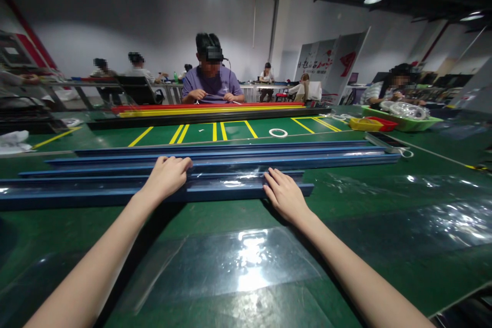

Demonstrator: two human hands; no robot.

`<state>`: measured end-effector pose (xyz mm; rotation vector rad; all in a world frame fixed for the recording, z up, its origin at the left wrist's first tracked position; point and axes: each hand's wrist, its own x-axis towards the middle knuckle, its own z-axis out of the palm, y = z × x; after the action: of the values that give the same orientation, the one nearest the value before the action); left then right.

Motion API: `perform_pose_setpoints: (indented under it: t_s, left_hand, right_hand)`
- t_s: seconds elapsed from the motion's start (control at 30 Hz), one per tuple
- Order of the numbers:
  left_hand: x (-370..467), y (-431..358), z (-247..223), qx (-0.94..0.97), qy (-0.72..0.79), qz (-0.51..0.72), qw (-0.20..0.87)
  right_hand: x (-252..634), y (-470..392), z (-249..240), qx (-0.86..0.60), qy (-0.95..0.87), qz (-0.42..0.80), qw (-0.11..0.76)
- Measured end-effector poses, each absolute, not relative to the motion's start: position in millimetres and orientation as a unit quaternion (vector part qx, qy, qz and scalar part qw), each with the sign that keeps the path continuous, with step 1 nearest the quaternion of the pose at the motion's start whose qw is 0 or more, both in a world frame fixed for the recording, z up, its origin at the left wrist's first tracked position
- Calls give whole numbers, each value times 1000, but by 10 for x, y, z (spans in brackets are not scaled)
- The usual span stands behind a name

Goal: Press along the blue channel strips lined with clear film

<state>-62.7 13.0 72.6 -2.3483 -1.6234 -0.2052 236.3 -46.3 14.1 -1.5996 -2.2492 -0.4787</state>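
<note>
Several long blue plastic channels lie side by side across the table, with glossy clear film along them. My left hand (169, 177) reaches over the nearest blue channel (226, 192), its fingers curled down at the far side. Its fingertips are hidden. Close to that channel's right end, my right hand (284, 192) rests on it with fingers stretched out and slightly apart. Behind it lie more blue channels (330, 160), whose right ends reach farther right. A clear plastic sheet (215, 261) lies between my forearms, reflecting the ceiling light.
More clear film (442, 220) covers the table at right. A phone-like device (384, 141) touches the far channels' right ends. Beyond lie a white ring (278, 133), black, yellow and red channels (215, 111), and a green tray (415, 120). A co-worker (211, 79) sits opposite.
</note>
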Motion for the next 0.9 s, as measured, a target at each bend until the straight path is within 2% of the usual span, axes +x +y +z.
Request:
perform_pose_setpoints:
  t_s: [0.23,0.4,0.63,0.77,0.9]
  left_hand:
    - [-588,28,914,-795,-557,-120,209]
    - [-626,14,1008,-781,-589,-91,188]
    - [-827,179,746,-782,-598,-12,175]
    - [-716,141,708,-787,-591,-24,175]
    - [-356,-11,683,-835,-533,-65,118]
  right_hand:
    - [2359,-466,147,-560,-795,-167,163]
    - [2351,-468,146,-546,-805,-166,163]
    - [2347,-472,136,-533,-813,-171,160]
    - [2342,-475,125,-533,-813,-175,157]
    - [2330,-481,119,-533,-813,-180,152]
